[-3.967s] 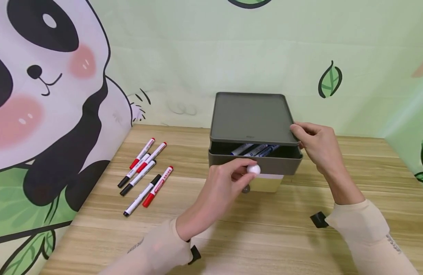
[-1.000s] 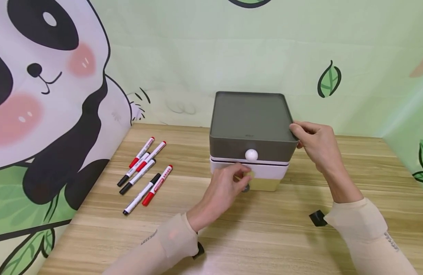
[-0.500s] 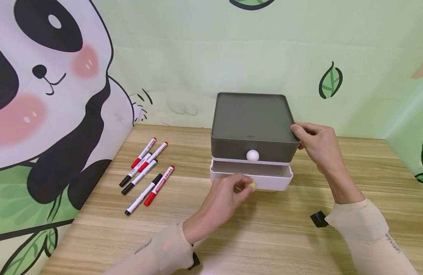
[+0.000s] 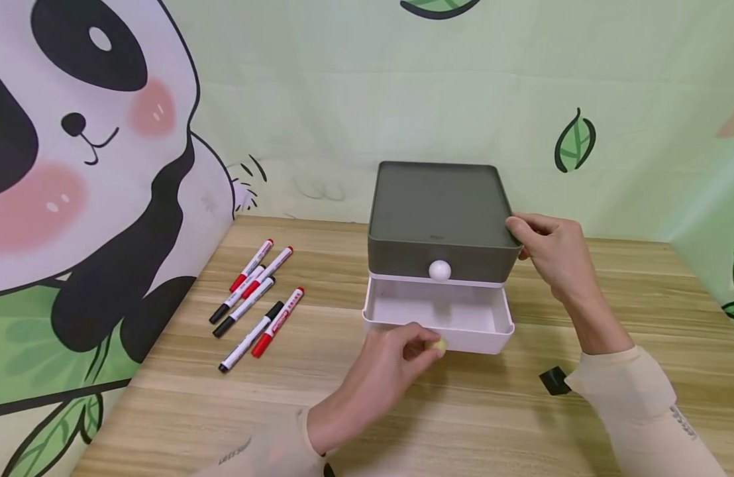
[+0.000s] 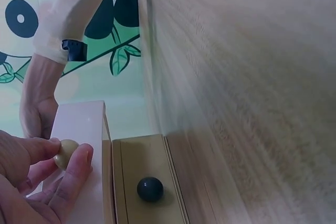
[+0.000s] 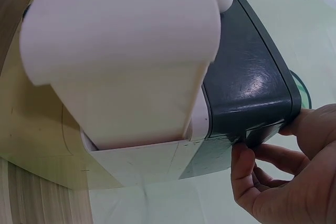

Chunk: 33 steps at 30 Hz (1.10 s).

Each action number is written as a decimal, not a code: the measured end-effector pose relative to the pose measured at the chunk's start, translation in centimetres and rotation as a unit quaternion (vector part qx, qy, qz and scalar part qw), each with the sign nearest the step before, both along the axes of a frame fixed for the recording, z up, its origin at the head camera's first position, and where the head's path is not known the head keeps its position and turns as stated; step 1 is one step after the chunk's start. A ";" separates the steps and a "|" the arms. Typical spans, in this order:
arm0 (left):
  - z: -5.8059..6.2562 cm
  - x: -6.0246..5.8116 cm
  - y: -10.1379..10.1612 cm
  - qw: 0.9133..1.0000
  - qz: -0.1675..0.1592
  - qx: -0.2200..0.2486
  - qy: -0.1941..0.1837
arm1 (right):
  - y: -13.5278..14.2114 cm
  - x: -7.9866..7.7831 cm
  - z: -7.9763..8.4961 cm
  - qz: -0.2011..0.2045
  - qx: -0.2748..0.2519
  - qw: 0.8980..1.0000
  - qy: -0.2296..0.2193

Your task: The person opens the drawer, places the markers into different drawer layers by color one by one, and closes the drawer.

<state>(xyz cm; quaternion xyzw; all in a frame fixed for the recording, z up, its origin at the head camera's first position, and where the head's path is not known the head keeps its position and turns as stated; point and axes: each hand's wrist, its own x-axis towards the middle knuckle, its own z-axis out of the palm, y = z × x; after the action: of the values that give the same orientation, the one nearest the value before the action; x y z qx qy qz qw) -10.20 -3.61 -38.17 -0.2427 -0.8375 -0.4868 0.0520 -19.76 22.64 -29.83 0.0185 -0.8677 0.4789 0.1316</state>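
Observation:
A small desktop drawer unit (image 4: 438, 202) with a dark grey top section stands on the table. Its white middle drawer (image 4: 481, 342) is pulled out, and the pale floor inside shows. My left hand (image 4: 381, 361) pinches that drawer's round yellow-green knob (image 5: 65, 153) between thumb and fingers. At the unit's upper right corner, my right hand (image 4: 554, 255) grips the grey edge, thumb on top and fingers below. The grey top drawer, with a white knob (image 4: 440, 270), is closed. Below, the tan bottom drawer with its dark knob (image 5: 150, 189) shows in the left wrist view.
Several red and black markers (image 4: 244, 308) lie on the wooden table (image 4: 492, 424), left of the unit. A panda-printed backdrop (image 4: 319, 112) rises behind the table. A black piece (image 4: 554, 381) sticks out at the right sleeve's cuff.
Four seconds ago the grey top drawer stood out with blue markers inside; now it is closed. My left hand has moved down to the yellow-green knob and drawn the white drawer outward. The right hand stays put.

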 end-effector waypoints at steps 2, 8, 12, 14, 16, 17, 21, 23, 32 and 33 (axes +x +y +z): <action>0.0 0.3 -0.1 1.000 0.001 0.000 -0.005 | 0.0 0.0 0.0 0.000 0.000 1.000 0.000; -0.1 1.2 -0.3 1.000 -0.002 0.007 -0.005 | 0.0 0.0 0.0 -0.003 0.002 1.000 -0.006; -0.1 2.2 -0.6 1.000 -0.010 0.008 -0.007 | -0.1 0.0 0.0 -0.003 0.004 1.000 -0.008; -0.1 2.7 -0.8 1.000 -0.015 0.007 -0.006 | -0.1 0.0 0.0 -0.001 0.003 1.000 -0.008; 0.0 3.2 -0.9 1.000 -0.022 0.004 0.000 | -0.1 0.0 0.0 -0.001 0.002 1.000 -0.006; 0.0 3.4 -1.0 1.000 -0.025 0.003 0.003 | -0.1 0.0 0.0 -0.001 0.000 1.000 -0.005; 0.0 4.2 -1.1 0.999 -0.041 0.003 0.016 | 0.0 0.0 0.0 -0.002 -0.001 1.000 -0.003; -0.1 4.6 -1.1 0.998 -0.050 0.004 0.021 | 0.0 -0.1 -0.1 0.000 -0.002 1.000 -0.003; -0.6 6.1 -0.9 0.993 -0.083 0.002 0.085 | 0.2 -0.2 -0.3 0.003 -0.002 1.000 -0.002; -0.7 6.2 -0.9 0.992 -0.085 0.003 0.095 | 0.2 -0.2 -0.3 0.003 -0.001 1.000 -0.001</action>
<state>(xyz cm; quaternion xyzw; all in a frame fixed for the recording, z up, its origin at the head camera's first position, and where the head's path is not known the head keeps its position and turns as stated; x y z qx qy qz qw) -3.99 -4.54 -38.85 -0.3580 -0.8034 -0.4671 0.0902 -19.95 22.80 -30.09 0.0206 -0.8674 0.4801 0.1293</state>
